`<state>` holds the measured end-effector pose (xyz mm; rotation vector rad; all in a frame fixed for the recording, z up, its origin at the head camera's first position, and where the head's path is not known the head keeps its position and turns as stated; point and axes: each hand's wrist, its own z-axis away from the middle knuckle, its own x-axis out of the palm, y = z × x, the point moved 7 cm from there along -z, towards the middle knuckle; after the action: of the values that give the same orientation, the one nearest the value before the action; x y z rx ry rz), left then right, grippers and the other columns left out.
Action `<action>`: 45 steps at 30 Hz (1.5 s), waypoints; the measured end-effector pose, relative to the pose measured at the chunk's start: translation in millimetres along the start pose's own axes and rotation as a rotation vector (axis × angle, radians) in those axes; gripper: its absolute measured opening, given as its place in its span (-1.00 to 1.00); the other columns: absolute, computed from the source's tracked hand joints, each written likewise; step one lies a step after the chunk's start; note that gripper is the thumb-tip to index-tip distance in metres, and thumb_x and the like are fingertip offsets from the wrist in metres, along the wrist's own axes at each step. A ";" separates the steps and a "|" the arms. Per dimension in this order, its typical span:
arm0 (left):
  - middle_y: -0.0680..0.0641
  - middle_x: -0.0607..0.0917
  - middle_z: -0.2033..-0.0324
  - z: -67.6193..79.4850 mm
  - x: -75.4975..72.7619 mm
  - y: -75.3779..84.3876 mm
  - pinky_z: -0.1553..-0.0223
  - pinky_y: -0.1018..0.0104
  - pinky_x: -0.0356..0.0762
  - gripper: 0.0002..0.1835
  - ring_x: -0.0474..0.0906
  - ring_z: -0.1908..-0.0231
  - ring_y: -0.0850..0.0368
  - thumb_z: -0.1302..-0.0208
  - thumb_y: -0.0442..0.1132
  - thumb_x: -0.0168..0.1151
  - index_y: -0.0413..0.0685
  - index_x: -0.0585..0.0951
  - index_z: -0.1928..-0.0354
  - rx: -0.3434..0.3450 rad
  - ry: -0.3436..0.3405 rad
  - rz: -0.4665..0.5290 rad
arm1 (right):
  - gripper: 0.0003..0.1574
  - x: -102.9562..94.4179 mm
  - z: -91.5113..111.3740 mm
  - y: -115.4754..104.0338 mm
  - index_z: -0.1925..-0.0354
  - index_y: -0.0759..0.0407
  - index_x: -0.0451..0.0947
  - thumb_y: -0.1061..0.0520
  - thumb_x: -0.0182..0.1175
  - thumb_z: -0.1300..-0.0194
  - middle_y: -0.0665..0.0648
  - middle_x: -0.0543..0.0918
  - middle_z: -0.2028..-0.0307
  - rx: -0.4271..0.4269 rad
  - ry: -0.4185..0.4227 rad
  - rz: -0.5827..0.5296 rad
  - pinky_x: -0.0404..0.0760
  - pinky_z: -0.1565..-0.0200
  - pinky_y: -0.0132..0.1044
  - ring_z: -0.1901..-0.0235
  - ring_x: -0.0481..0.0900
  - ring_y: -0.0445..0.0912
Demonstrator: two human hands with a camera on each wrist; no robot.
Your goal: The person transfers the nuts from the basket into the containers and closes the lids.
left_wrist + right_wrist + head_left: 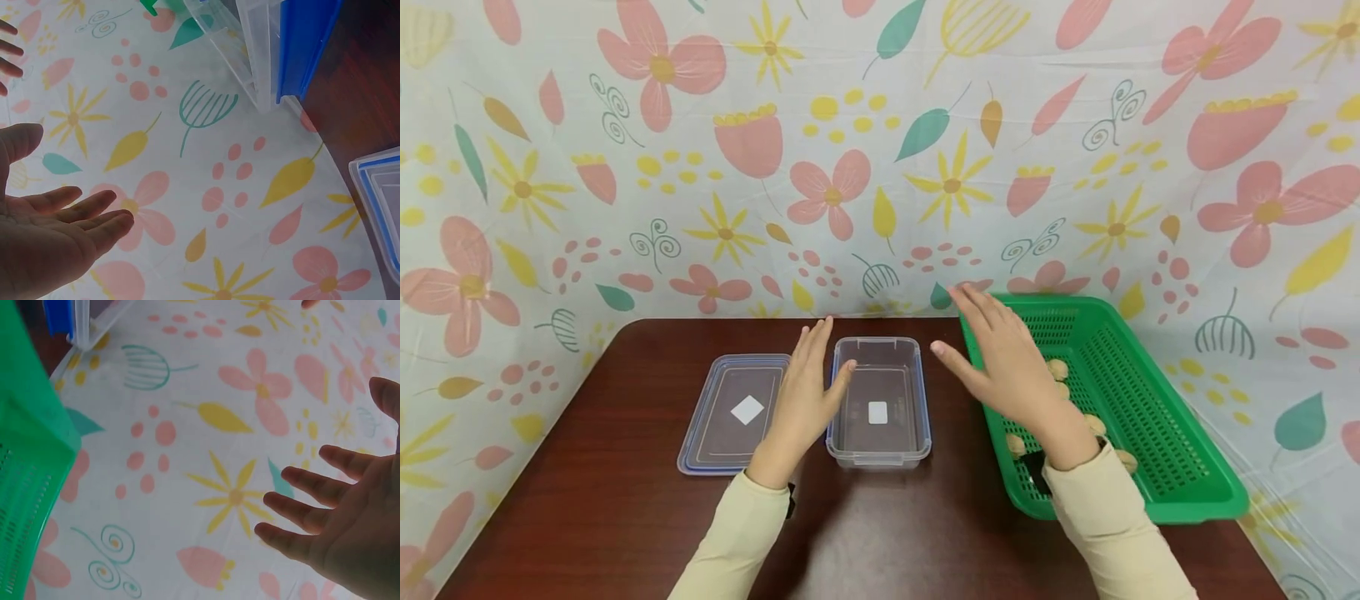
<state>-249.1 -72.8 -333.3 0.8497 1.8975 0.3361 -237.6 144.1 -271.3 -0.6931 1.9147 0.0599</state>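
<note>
My left hand (802,398) is raised with straight fingers and holds nothing; in the head view it overlaps the gap between a clear plastic lid (718,433) and a clear plastic container (880,442). The lid has a blue seal and a white diamond label. Blue also edges the container, which has a white label on its bottom. My right hand (1011,367), fingers extended and nothing in it, overlaps the left side of a green plastic basket (1180,417). Several walnuts (1094,424) lie in the basket, partly hidden by my right arm. Both palms appear bare in the wrist views.
The dark brown table (587,467) carries the lid at left, the container in the middle and the basket at right. A floral cloth (850,208) hangs behind its far edge. A small black object (1037,471) shows beside my right wrist.
</note>
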 end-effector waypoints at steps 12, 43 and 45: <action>-0.12 0.28 -0.22 -2.5 -0.4 -15.8 -0.13 0.03 0.25 -0.34 0.21 -0.19 -0.03 -0.21 -0.17 0.11 0.01 0.10 -0.32 -0.056 0.027 0.189 | -0.27 -26.6 -13.3 52.6 -0.33 -0.22 -0.11 -0.16 -0.07 -0.28 0.05 0.01 -0.33 0.084 -0.070 -0.249 0.06 -0.15 0.19 -0.28 -0.02 0.06; -0.21 0.36 -0.16 7.5 58.3 -92.0 -0.16 0.18 0.24 -0.46 0.25 -0.17 -0.08 -0.18 -0.46 0.05 -0.22 0.24 -0.23 -0.561 -0.049 0.842 | -0.25 22.9 16.5 217.8 -0.34 -0.14 -0.04 -0.28 -0.16 -0.26 0.20 0.13 -0.29 0.474 -0.190 -0.582 0.19 -0.14 0.08 -0.21 0.13 0.13; -0.22 0.36 -0.16 9.1 62.0 -92.5 -0.16 0.18 0.24 -0.46 0.26 -0.17 -0.07 -0.17 -0.47 0.05 -0.24 0.24 -0.23 -0.578 -0.059 0.852 | -0.22 29.3 20.9 225.6 -0.34 -0.10 -0.06 -0.29 -0.15 -0.25 0.21 0.09 -0.30 0.500 -0.206 -0.606 0.19 -0.15 0.07 -0.22 0.12 0.14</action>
<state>-295.6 -97.6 -431.8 1.1910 1.1783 1.2827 -339.1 325.9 -365.3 -0.8478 1.3759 -0.6776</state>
